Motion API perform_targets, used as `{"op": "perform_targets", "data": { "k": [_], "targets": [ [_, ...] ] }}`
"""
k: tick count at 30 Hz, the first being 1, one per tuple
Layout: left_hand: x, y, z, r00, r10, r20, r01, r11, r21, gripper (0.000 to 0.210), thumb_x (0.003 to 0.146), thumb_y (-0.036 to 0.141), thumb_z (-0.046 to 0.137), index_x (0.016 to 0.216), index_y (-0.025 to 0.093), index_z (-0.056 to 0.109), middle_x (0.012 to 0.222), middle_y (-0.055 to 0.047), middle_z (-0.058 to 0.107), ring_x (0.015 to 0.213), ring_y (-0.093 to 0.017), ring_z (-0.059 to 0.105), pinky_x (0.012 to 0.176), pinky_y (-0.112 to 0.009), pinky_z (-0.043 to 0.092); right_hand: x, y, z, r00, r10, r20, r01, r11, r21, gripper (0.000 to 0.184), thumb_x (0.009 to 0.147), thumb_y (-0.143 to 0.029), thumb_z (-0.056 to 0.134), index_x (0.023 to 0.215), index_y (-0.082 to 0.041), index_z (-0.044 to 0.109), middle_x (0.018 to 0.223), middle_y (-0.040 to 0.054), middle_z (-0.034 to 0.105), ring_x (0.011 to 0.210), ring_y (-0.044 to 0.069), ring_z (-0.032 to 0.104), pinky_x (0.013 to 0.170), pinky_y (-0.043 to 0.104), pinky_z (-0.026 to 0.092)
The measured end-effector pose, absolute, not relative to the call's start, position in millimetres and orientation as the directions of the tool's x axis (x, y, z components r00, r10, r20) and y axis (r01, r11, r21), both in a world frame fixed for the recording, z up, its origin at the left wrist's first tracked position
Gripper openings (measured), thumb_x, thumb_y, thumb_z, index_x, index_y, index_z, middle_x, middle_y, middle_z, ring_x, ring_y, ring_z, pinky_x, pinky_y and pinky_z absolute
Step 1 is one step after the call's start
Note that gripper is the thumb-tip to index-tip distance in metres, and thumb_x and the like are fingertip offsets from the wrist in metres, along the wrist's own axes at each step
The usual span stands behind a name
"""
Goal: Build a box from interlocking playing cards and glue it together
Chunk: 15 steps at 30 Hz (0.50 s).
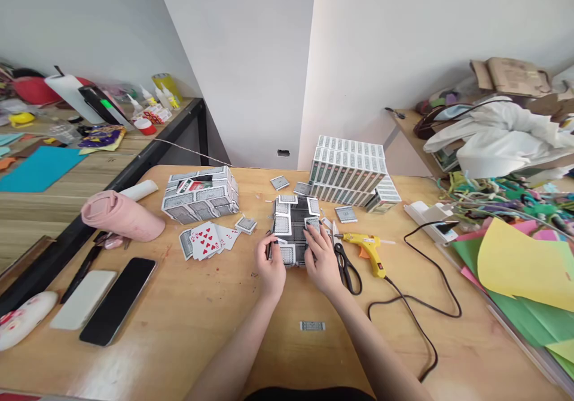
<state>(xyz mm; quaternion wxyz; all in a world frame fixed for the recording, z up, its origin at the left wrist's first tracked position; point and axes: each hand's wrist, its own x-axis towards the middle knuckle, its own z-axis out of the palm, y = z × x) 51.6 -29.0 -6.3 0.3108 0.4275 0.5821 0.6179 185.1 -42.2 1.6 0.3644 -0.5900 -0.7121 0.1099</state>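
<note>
Touching a dark box-like piece (299,214) from both sides: left hand (271,265) at its left edge, fingers curled, right hand (321,259) laid over its right side, fingertips at a grey-backed card (313,223). Cannot tell if either hand is gripping or only resting; box sits on the wooden table (215,341) between them, partly faced with grey-patterned cards.

Just right of the grip: black-handled scissors (354,276), then yellow glue gun (371,251), nozzle toward the right hand, black cord (406,296) trailing to the near side. Just beyond the glue gun, a grey-backed card pile (345,214).

Beyond the grip, slightly right: big block of stacked card boxes (347,165). Straight beyond: two more grey-backed pieces, near the block.

Left of the grip: small card stack (246,225), then fanned cards (207,241), some face-up with red hearts. Behind those, a card-covered box (201,201) with an opening on top. Farther left: pink roll (123,217), dark-screened phone (119,301).

Nearer the body than the grip: small patterned strip (313,325). Far right: coloured paper sheets (529,269).
</note>
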Motion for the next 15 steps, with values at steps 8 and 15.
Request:
{"op": "perform_targets", "data": {
  "k": [8,15],
  "targets": [
    [52,-26,-1,-0.460,0.884,0.086,0.034,-0.079,0.996,0.014,0.077,0.028,0.054,0.084,0.018,0.061,0.096,-0.007,0.063,0.102,-0.020,0.057,0.090,-0.034,0.043,183,-42,-1,-0.011,0.908,0.420,0.762,0.279,-0.584,0.045,0.083,-0.015,0.037,0.124,-0.018,0.053,0.132,0.0073,0.049,0.134,0.029,0.024,0.102,0.053,0.036],
    [30,-18,9,-0.334,0.942,-0.031,-0.019,0.026,0.999,0.024,0.069,0.031,0.062,0.086,0.014,0.062,0.085,-0.007,0.067,0.078,-0.018,0.064,0.070,-0.030,0.050,183,-42,-1,-0.014,0.901,0.435,0.757,0.294,-0.584,0.045,0.082,-0.015,0.037,0.123,-0.018,0.054,0.131,0.0076,0.050,0.133,0.028,0.026,0.102,0.053,0.036]
  ]
}}
